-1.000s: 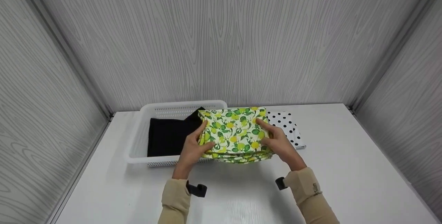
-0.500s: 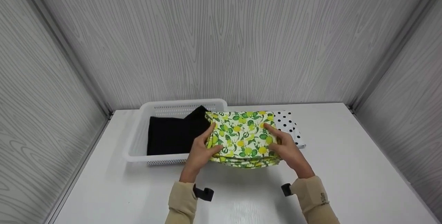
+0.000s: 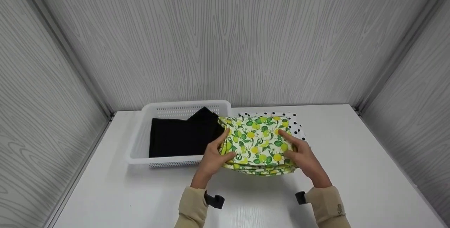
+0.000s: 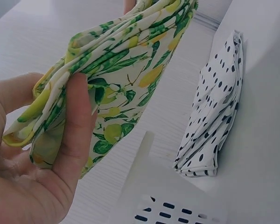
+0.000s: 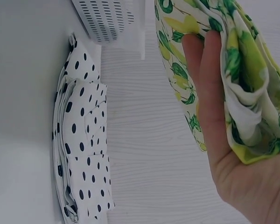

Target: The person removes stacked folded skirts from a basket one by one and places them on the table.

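A folded lemon-print cloth (image 3: 258, 142), white with yellow lemons and green leaves, is held between both hands above the table. My left hand (image 3: 214, 157) grips its left edge, thumb and finger over the top; in the left wrist view the layers bunch between thumb and fingers. At the opposite edge my right hand (image 3: 302, 156) grips it the same way, with fingers underneath in the right wrist view. Partly hidden behind the lemon cloth lies a folded white cloth with black dots (image 3: 298, 129); both wrist views show it lying apart from the held one.
To the left stands a white perforated plastic basket (image 3: 139, 140) with folded black cloth (image 3: 179, 138) inside, one corner sticking up. The white table (image 3: 351, 171) is bounded by a grey wood-grain back wall (image 3: 225, 45) and side panels.
Both hands have carried the lemon-print cloth to the right and slightly toward the person, away from the basket. It now covers more of the dotted cloth's front and less of the basket.
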Action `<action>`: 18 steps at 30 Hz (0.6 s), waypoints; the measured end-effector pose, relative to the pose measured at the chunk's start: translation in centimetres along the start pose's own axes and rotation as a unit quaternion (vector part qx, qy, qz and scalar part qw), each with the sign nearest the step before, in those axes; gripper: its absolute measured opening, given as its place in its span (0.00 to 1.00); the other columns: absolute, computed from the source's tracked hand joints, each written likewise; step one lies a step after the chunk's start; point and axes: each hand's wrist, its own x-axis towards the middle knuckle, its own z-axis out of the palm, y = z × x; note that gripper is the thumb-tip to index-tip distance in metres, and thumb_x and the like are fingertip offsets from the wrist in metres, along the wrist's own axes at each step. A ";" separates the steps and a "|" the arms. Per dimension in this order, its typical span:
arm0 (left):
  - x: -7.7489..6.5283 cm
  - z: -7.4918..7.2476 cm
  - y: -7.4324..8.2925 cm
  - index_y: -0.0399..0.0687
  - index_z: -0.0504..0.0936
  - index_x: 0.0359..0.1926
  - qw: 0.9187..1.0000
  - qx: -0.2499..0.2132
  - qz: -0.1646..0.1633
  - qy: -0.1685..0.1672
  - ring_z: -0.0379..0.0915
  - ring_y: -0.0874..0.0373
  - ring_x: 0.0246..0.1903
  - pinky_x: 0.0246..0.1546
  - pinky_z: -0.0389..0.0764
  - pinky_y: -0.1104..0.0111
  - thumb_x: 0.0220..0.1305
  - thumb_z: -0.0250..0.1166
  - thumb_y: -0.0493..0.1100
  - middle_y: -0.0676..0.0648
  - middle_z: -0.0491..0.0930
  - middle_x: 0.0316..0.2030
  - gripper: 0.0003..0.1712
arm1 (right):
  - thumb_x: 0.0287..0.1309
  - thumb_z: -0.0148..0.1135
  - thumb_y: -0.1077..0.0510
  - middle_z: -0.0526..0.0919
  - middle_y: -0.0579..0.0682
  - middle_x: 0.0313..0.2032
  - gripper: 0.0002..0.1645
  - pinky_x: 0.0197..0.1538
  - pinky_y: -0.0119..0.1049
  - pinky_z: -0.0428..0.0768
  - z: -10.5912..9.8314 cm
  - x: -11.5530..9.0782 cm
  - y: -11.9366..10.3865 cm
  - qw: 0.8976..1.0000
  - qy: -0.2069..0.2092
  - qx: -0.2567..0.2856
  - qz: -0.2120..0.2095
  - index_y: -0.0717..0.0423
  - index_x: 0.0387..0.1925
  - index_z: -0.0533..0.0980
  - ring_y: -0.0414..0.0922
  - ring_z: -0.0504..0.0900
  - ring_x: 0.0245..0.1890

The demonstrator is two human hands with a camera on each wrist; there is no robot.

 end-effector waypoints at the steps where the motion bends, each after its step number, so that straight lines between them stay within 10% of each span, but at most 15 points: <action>1: 0.0 0.1 0.0 0.39 0.56 0.78 1.000 0.000 -0.001 -0.002 0.42 0.43 0.77 0.72 0.57 0.50 0.64 0.67 0.31 0.39 0.51 0.77 0.45 | 0.54 0.55 0.77 0.62 0.57 0.74 0.45 0.41 0.31 0.75 -0.2 -0.1 0.0 1.000 0.003 -0.001 0.001 0.58 0.75 0.64 0.48 0.73 0.43; 12: -0.1 1.7 -0.4 0.41 0.55 0.78 0.999 0.004 -0.005 -0.035 0.41 0.45 0.77 0.68 0.61 0.55 0.65 0.65 0.31 0.41 0.52 0.78 0.45 | 0.54 0.55 0.77 0.63 0.59 0.73 0.45 0.41 0.31 0.76 -1.7 -1.5 1.0 1.000 0.017 -0.003 0.017 0.58 0.74 0.64 0.48 0.73 0.42; 18: -0.3 2.6 -0.8 0.44 0.57 0.79 0.999 0.004 -0.015 -0.045 0.51 0.45 0.73 0.36 0.74 0.67 0.64 0.64 0.30 0.42 0.52 0.78 0.45 | 0.53 0.55 0.77 0.63 0.61 0.73 0.45 0.40 0.31 0.77 -2.5 -2.1 1.6 1.000 0.015 -0.003 0.024 0.58 0.75 0.63 0.49 0.73 0.41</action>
